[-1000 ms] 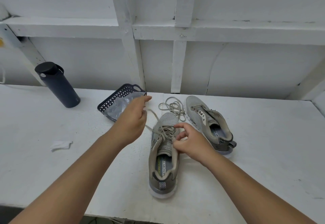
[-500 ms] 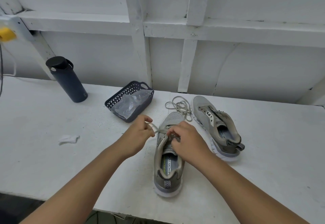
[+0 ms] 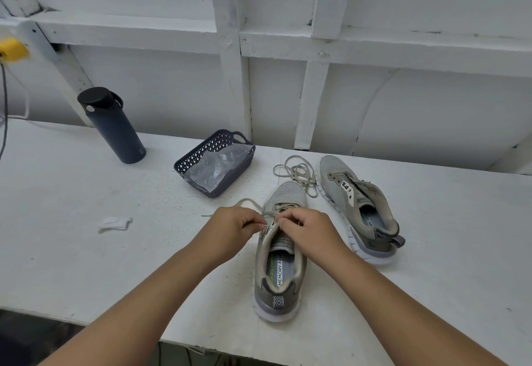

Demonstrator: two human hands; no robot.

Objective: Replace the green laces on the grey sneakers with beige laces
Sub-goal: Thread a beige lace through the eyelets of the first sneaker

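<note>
A grey sneaker (image 3: 280,268) stands in front of me, heel toward me, with a beige lace (image 3: 250,204) threaded through its eyelets. My left hand (image 3: 234,229) pinches that lace at the sneaker's left side, and a loop of it trails out to the left. My right hand (image 3: 309,229) pinches the lace over the tongue, fingers curled. The second grey sneaker (image 3: 359,210) lies to the right without a lace. A loose beige lace (image 3: 296,173) is coiled between the two toes.
A dark perforated basket (image 3: 214,161) holding clear plastic sits behind the left hand. A dark bottle (image 3: 112,125) stands at the back left. A crumpled white scrap (image 3: 113,223) lies on the white table (image 3: 72,250). White wall framing rises behind.
My left hand came down from near the basket to the sneaker's left side, drawing the lace in. Both hands now meet over the eyelets. The camera shifted slightly.
</note>
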